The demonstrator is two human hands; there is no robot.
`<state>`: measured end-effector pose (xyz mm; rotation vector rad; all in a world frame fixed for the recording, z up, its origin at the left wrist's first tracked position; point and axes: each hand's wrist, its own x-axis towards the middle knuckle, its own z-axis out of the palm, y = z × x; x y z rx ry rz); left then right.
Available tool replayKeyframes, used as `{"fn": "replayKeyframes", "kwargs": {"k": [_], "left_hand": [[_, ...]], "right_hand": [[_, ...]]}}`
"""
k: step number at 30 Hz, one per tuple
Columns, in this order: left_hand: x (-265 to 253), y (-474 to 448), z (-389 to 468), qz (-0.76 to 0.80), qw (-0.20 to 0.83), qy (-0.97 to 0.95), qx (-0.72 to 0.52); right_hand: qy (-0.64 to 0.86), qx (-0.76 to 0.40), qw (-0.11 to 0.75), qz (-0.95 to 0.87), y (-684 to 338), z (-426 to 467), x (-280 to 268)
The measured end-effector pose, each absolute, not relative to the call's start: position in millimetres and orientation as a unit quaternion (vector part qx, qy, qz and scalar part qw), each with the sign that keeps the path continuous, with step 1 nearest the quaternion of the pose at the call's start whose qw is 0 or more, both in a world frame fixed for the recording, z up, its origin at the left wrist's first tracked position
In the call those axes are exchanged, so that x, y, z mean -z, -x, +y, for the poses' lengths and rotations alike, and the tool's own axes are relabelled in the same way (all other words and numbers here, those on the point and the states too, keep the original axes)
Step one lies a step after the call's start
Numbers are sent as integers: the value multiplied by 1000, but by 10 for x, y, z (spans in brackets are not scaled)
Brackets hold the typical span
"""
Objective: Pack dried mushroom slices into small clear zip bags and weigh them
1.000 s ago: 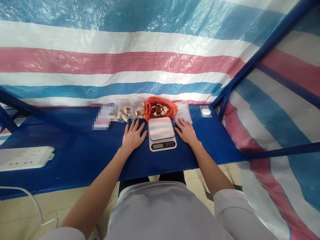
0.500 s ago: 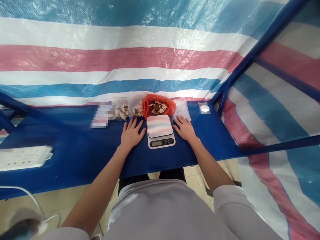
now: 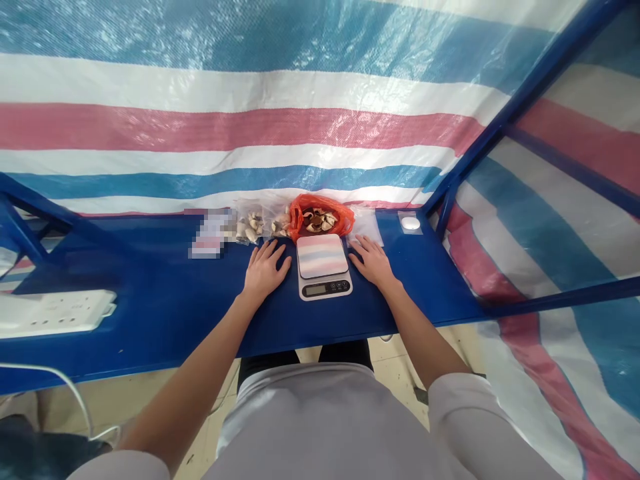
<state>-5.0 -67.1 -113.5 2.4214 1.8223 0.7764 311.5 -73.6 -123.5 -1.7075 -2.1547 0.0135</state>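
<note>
White plastic frames the digital scale point(image 3: 324, 267) on your blue table point(image 3: 170, 300); your left hand point(image 3: 266, 268) and right hand point(image 3: 373, 262) lie apart, palms down, gripping nothing, unmoved from a second ago, so handling stands still. Beyond sits a red plastic bag point(image 3: 296, 215) of dried mushroom-like pieces point(image 3: 321, 220).

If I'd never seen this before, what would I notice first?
Probably the bright orange-red bag, open at the back of the blue table with brown and cream pieces inside. Just in front sits a white scale, with the left hand and right hand palm-down on either side. Behind the table hangs a big striped sheet.
</note>
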Motion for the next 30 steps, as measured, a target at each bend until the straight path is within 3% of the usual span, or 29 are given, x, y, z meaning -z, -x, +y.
{"fn": "replayKeyframes", "kwargs": {"k": [7, 13, 20, 30], "left_hand": [[762, 85, -608, 517, -6, -789, -333], [466, 76, -253, 499, -58, -824, -264], [585, 195, 50, 483, -63, -861, -145], [680, 296, 181, 483, -56, -862, -144]], "right_hand": [[589, 7, 266, -763, -3185, -632, 1154], [625, -19, 237, -744, -3124, -428, 1174], [634, -30, 208, -744, -3048, -371, 1276], [625, -9, 215, -750, -3057, -374, 1332]]}}
